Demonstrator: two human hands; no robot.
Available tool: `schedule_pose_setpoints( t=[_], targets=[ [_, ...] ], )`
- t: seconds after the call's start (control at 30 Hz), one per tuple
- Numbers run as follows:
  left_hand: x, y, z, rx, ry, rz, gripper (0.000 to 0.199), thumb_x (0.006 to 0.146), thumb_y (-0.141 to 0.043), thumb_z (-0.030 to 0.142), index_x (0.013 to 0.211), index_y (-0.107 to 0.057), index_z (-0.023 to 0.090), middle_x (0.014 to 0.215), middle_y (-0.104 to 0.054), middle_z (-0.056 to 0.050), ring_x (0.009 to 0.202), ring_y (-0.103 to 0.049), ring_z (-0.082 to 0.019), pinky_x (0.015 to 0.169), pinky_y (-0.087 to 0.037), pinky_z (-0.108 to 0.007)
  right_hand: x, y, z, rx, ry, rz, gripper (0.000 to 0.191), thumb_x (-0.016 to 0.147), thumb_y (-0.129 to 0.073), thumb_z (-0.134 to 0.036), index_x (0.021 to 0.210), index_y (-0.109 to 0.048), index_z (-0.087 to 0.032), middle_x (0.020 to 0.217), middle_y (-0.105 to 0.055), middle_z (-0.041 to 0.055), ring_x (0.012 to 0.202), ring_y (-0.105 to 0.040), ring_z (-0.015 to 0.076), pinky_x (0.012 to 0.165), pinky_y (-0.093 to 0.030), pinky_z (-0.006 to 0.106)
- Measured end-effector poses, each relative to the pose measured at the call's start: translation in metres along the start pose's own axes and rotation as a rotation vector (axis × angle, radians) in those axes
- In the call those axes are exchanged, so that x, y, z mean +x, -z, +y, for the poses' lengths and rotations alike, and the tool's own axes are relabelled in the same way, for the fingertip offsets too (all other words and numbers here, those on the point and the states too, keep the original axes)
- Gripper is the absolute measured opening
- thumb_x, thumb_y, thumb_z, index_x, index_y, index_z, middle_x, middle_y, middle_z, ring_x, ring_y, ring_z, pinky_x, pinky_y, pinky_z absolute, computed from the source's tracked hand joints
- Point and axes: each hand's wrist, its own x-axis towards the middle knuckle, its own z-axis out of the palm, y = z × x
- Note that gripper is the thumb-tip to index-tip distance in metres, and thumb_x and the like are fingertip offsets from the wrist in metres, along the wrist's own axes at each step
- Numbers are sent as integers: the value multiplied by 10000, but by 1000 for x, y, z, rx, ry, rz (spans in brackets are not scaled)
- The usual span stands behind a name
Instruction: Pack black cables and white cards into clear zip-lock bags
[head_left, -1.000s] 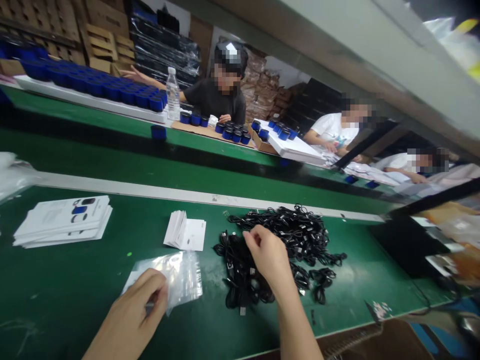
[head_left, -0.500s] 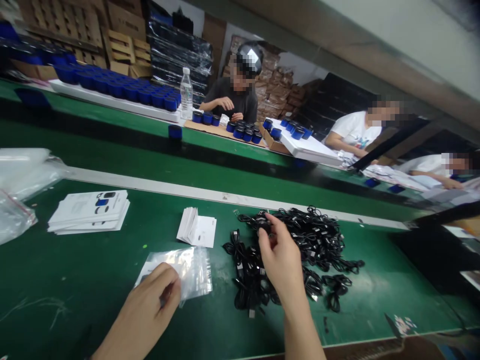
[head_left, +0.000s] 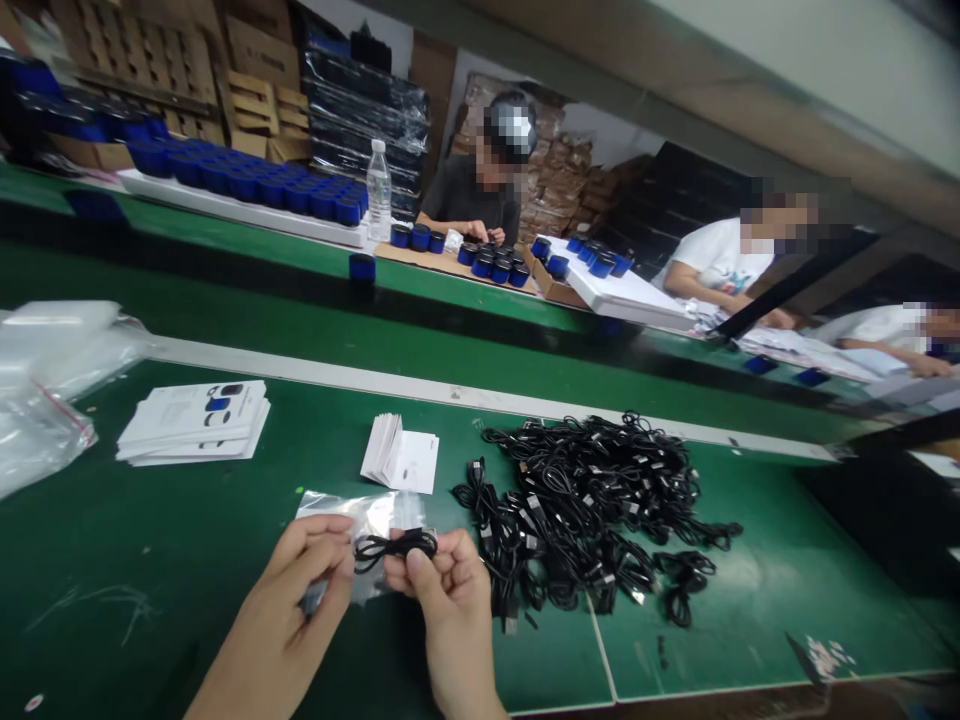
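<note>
Low in the foreground, pinching the left part of a clear plastic bag (head_left: pixel 390 510) between thumb and fingertips with the left hand (head_left: pixel 289 610). Just to the right, gripping 1 coiled black USB cable (head_left: pixel 409 542) between the thumb and curled fingers of the right hand (head_left: pixel 450 600), with loops over the bag and close to the left fingertips. Under all of it, a scuffed green tabletop (head_left: pixel 225 560). To the right of the right hand, a broad tangled pile of black USB cables (head_left: pixel 592 490), with silver plugs showing among the coils. At the lower right, small pale scraps (head_left: pixel 829 656). Just beyond the bag, a batch of folded white leaflets (head_left: pixel 386 450), partly fanned. Farther left, a loose stack of printed white cards (head_left: pixel 196 425), then a heap of clear plastic bags (head_left: pixel 49 375) at the left edge. Past these, a pale strip (head_left: pixel 337 382) running across the green. On the far side, dark-lidded blue jars (head_left: pixel 247 185) in rows on a white tray, a clear plastic bottle (head_left: pixel 379 190), and more blue jars on a cardboard sheet (head_left: pixel 390 252) and a white board (head_left: pixel 630 297). Behind, 3 people, then wooden pallets (head_left: pixel 146 70) and a black plastic-wrapped stack (head_left: pixel 367 120).
</note>
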Motion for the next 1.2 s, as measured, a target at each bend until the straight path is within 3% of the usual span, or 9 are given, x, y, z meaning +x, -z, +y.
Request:
schedule_pose_setpoints(
  t=[0.1, 0.2, 0.37, 0.5, 0.67, 0.8, 0.93, 1.03, 1.2],
  targets=[
    [-3, -1, 2, 10, 7, 12, 260, 879, -430, 435, 801, -605, 259, 1147, -496, -37, 1057, -593, -187, 835, -521, -264, -6, 2, 11, -93, 138, -6, 234, 840, -630, -401, 831, -485, -218, 909, -719, 52, 756, -709, 176, 750, -561, 325],
    [-7, 0, 9, -19, 36, 23, 265, 887, -412, 433, 804, -600, 266, 1193, -469, -23, 1085, -574, -186, 844, -515, -268, -12, 4, 15, -471, 490, -77, 32, 881, -549, -215, 901, -574, -220, 1031, -662, 82, 882, -661, 196, 805, -524, 352],
    [-13, 0, 18, 20, 9, 61, 259, 889, -408, 423, 847, -606, 260, 1231, -468, -40, 1080, -581, -202, 803, -537, -280, -13, -2, 0, -963, 795, -106, 199, 849, -503, -101, 872, -675, -199, 1015, -581, 101, 899, -569, 211, 736, -472, 327],
    [-17, -3, 17, 107, -195, 56, 200, 879, -433, 320, 799, -604, 253, 1277, -469, -66, 1177, -514, -241, 953, -473, -393, -6, -11, -8, -1127, 712, -108, 150, 792, -568, -97, 744, -665, -200, 836, -653, 58, 743, -580, 207, 649, -409, 307],
    [0, 20, 9, 264, -335, -149, 129, 849, -502, 325, 905, -612, 288, 1380, -503, -54, 1318, -384, -334, 1053, -152, -675, -1, -7, -21, -1030, 493, -366, 214, 794, -516, -42, 657, -598, -183, 682, -604, 10, 616, -563, 144, 561, -387, 222],
    [21, 44, 14, 139, -10, -408, 542, 699, -683, 368, 1214, -527, 301, 1067, -710, -35, 970, -662, -293, 766, -550, -379, -5, 0, -48, -973, 437, -605, 259, 859, -433, -42, 773, -614, -205, 796, -597, 7, 746, -584, 143, 664, -432, 212],
    [26, 46, 26, -126, 207, -530, 181, 778, -597, 355, 941, -627, 282, 865, -722, 37, 829, -668, -204, 729, -500, -258, -11, 4, -72, -1006, 376, -610, 229, 856, -514, -91, 990, -626, -240, 1005, -604, 17, 952, -576, 172, 846, -436, 269],
    [22, 40, 27, -232, 223, -502, 163, 787, -593, 376, 903, -624, 265, 818, -705, 39, 801, -651, -192, 722, -475, -247, -12, 7, -75, -1045, 365, -597, 135, 800, -672, -190, 926, -656, -235, 999, -612, 14, 951, -581, 193, 853, -435, 297],
    [14, 34, 18, -337, 178, -454, 275, 855, -485, 498, 841, -630, 265, 796, -675, 39, 790, -636, -166, 720, -461, -216, -9, 8, -63, -879, 396, -524, 115, 872, -580, -169, 849, -685, -211, 873, -615, 21, 832, -603, 158, 764, -456, 263]
  ],
)
